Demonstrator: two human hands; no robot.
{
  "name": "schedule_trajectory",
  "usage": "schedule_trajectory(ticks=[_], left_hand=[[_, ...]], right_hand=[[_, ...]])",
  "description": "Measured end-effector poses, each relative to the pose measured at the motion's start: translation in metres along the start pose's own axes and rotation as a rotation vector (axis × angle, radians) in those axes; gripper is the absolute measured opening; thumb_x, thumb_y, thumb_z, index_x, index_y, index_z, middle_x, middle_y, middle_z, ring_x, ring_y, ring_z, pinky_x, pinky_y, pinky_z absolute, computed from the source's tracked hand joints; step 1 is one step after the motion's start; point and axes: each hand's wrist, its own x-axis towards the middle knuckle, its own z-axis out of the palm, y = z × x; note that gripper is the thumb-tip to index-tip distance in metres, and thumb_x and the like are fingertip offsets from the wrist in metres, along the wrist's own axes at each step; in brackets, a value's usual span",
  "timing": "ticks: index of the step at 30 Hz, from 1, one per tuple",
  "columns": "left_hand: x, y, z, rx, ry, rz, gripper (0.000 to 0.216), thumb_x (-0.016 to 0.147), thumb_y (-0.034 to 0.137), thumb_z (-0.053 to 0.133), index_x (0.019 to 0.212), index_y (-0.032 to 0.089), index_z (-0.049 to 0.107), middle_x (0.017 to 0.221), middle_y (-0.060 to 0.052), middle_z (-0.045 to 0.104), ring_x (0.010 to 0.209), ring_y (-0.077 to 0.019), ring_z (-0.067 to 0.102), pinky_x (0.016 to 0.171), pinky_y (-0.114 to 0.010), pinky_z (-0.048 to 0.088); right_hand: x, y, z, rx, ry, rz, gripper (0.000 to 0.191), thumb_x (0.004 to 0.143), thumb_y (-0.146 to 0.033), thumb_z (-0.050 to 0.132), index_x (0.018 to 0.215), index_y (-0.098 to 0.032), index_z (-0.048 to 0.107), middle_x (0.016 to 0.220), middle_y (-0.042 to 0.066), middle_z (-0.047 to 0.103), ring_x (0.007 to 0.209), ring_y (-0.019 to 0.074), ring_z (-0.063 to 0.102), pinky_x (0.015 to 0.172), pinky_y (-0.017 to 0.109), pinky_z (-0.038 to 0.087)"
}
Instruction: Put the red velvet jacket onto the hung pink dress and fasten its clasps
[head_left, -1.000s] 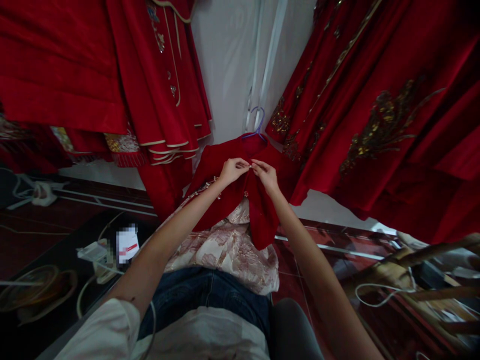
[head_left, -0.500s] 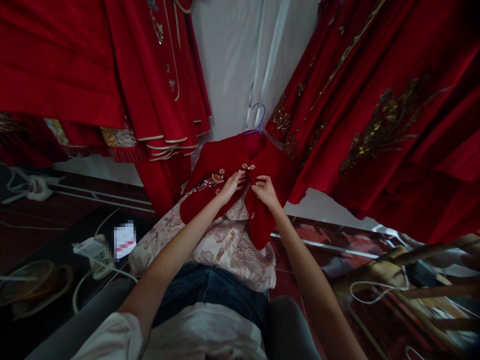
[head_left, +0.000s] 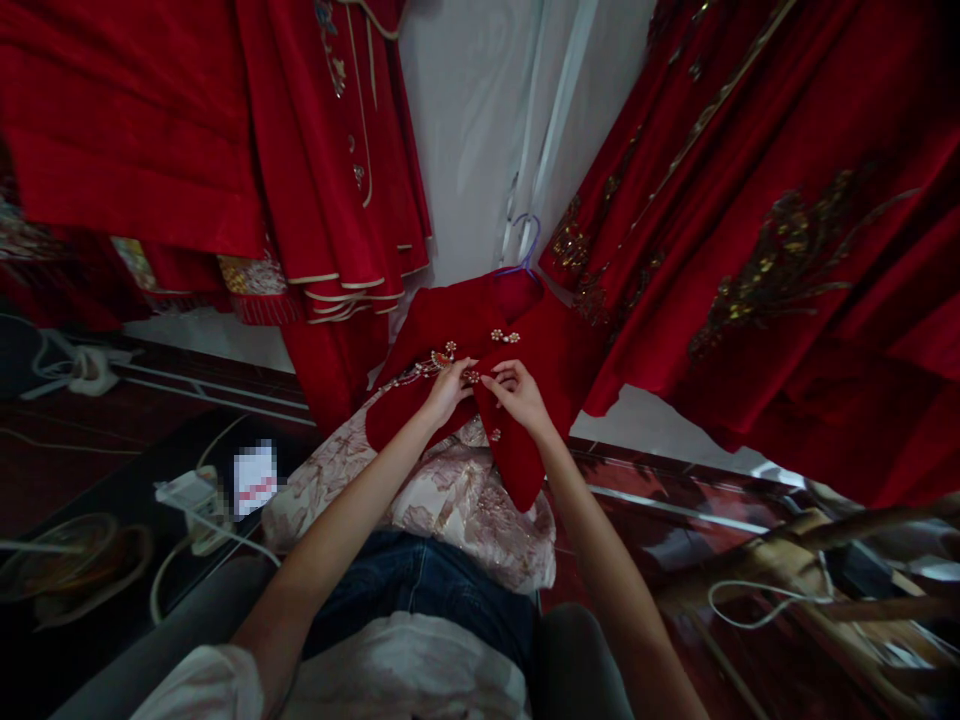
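Note:
A red jacket (head_left: pixel 427 325) on a purple hanger (head_left: pixel 529 240) lies over my lap, above a pale patterned fabric (head_left: pixel 457 490). Its upper clasp (head_left: pixel 505 337), with flower-shaped ends, is joined at the collar. Below it, my left hand (head_left: pixel 448 393) pinches the left front edge beside a second flower clasp (head_left: pixel 471 377). Opposite, my right hand (head_left: pixel 519 395) grips the right front edge with thumb and forefinger, close to the same clasp. A lower flower ornament (head_left: pixel 496 435) shows on the right flap. Beaded embroidery (head_left: pixel 441 360) sits at my left hand.
Red garments (head_left: pixel 330 180) hang at left, and more red garments (head_left: pixel 750 250) with gold embroidery hang at right. A dark surface at left carries a power strip (head_left: pixel 201 510) with cables and a lidded bowl (head_left: pixel 71 560). A wooden rack (head_left: pixel 817 540) stands at lower right.
Both hands have moved slightly down the jacket front, from just below the upper clasp to the second one. The two front edges are now closer together, and the view has shifted slightly.

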Motion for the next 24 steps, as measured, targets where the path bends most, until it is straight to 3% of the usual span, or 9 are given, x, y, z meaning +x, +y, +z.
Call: schedule_trajectory(ticks=[4,8,11,14,16,19,24], left_hand=[[-0.004,0.005,-0.016,0.167,0.069,0.105,0.021,0.079,0.032,0.061,0.083,0.014,0.07,0.081,-0.005,0.068,0.071,-0.0112,0.061,0.066,-0.023,0.051],[0.002,0.006,-0.026,0.364,0.076,0.139,0.018,0.077,0.03,0.065,0.082,0.013,0.068,0.08,-0.006,0.068,0.069,-0.0137,0.062,0.065,-0.028,0.054],[0.018,0.006,-0.034,0.599,0.201,0.331,0.012,0.071,0.019,0.069,0.081,0.015,0.066,0.08,-0.004,0.066,0.067,-0.0123,0.059,0.064,-0.027,0.053],[0.036,0.005,-0.043,0.73,0.313,0.498,0.027,0.062,0.002,0.068,0.084,0.016,0.061,0.083,-0.002,0.063,0.071,-0.0104,0.058,0.068,-0.024,0.051],[0.044,0.005,-0.048,0.744,0.297,0.47,0.031,0.06,-0.001,0.067,0.084,0.016,0.059,0.08,-0.001,0.063,0.069,-0.0102,0.058,0.068,-0.023,0.05],[0.049,0.004,-0.049,0.715,0.286,0.425,0.024,0.064,0.004,0.07,0.081,0.016,0.059,0.074,0.0,0.063,0.066,-0.0108,0.059,0.068,-0.024,0.05],[0.052,0.008,-0.045,0.634,0.28,0.43,0.012,0.068,0.013,0.072,0.078,0.015,0.065,0.075,-0.002,0.067,0.068,-0.0116,0.062,0.074,-0.027,0.051]], right_hand=[[0.009,0.013,0.029,-0.088,0.051,-0.048,0.051,0.063,-0.047,0.075,0.097,-0.022,0.046,0.08,-0.003,0.054,0.063,0.0115,0.057,0.053,0.026,0.054],[0.025,0.026,0.039,-0.125,0.146,-0.053,0.037,0.067,-0.04,0.069,0.091,-0.021,0.049,0.083,0.0,0.059,0.071,0.0136,0.059,0.064,0.03,0.055],[0.033,0.027,0.036,-0.099,0.22,-0.046,0.033,0.063,-0.034,0.071,0.086,-0.021,0.051,0.082,0.0,0.059,0.074,0.0141,0.059,0.069,0.03,0.055],[0.032,0.02,0.032,0.016,0.165,0.025,0.041,0.058,-0.034,0.076,0.087,-0.021,0.051,0.076,-0.004,0.055,0.062,0.0118,0.056,0.06,0.029,0.054],[0.029,0.016,0.031,0.125,0.089,0.08,0.048,0.053,-0.034,0.079,0.089,-0.022,0.05,0.075,-0.005,0.054,0.058,0.01,0.056,0.057,0.028,0.055],[0.028,0.015,0.033,0.209,0.018,0.085,0.055,0.047,-0.033,0.084,0.09,-0.021,0.051,0.077,-0.005,0.055,0.064,0.0105,0.059,0.065,0.029,0.057],[0.047,0.024,0.041,0.038,0.119,-0.043,0.045,0.053,-0.031,0.081,0.088,-0.02,0.055,0.076,-0.002,0.06,0.07,0.0119,0.059,0.074,0.03,0.055]])
